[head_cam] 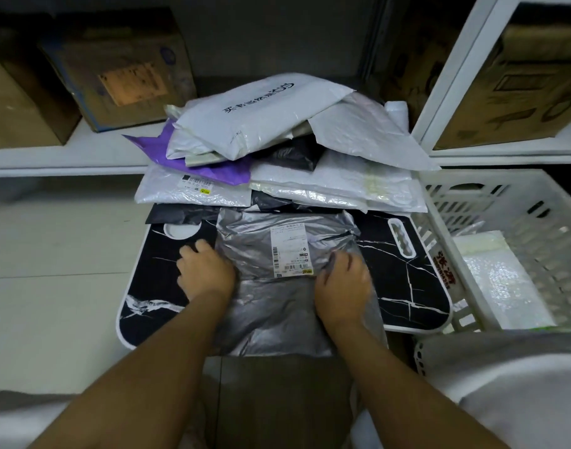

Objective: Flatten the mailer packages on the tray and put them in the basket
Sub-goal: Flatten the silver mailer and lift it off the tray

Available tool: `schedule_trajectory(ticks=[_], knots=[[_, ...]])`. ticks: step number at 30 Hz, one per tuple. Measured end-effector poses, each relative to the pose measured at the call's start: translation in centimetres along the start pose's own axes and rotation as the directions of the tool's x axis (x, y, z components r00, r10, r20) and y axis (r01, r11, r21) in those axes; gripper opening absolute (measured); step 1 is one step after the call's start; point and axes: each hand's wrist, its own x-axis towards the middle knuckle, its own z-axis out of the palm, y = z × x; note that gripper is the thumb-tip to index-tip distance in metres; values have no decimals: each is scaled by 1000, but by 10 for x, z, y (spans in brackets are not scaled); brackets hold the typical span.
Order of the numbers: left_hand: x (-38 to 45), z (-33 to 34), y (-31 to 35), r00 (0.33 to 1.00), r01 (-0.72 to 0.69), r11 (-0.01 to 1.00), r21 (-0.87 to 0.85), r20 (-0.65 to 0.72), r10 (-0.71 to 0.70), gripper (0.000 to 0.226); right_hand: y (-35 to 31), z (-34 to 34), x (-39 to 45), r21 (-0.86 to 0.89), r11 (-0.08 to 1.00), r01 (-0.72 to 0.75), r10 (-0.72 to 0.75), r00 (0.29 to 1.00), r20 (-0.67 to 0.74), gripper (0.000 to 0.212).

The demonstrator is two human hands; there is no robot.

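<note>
A silver-grey mailer (277, 306) with a white shipping label lies on the black marble-pattern tray (404, 277). My left hand (204, 270) presses on the mailer's left edge, its fingers spread onto the tray. On the mailer's right side rests my right hand (342, 280), fingers bent into the crumpled plastic beside the label. Behind them a pile of mailers (277, 150), white, purple and black, covers the tray's far end. The white slatted basket (517, 202) stands to the right with a bubble-wrap mailer (501, 280) inside.
White shelves hold cardboard boxes at the back left (115, 72) and back right (517, 85). Pale floor tiles lie to the left of the tray. A brown box (277, 400) sits under the tray's near edge between my arms.
</note>
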Motion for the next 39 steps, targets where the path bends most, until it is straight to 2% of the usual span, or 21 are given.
schedule_trajectory(ticks=[2,5,8,11,14,21,25,32,39], knots=[[-3,-4,-5,981,159,986,-42,122,-152,51,4,-11,-4,1,978,-210,210,978,-11,40],[-3,-3,-10,939,236,967,-97,277,-202,58,10,-29,-4,-1,874,-486,482,867,122,47],[-13,-12,-7,910,156,987,-33,394,-131,45,15,-44,-6,13,833,-553,536,813,225,48],[-21,-18,-8,898,99,993,64,425,-116,43,19,-52,-2,78,780,-622,559,746,362,50],[-32,-31,-9,920,102,994,49,374,-113,42,14,-64,-10,79,805,-588,509,754,416,45],[-54,-60,-1,946,30,999,43,322,-42,51,-15,-85,-37,124,873,-471,393,831,393,38],[-66,-80,-4,982,3,999,40,187,-10,35,-36,-99,-42,155,913,-377,301,879,370,34],[-73,-130,-5,1000,6,993,118,-4,-5,34,-65,-138,-38,192,969,-155,108,967,232,25],[-79,-170,28,983,-78,991,113,-157,95,35,-69,-188,-23,229,970,-77,63,996,69,25]])
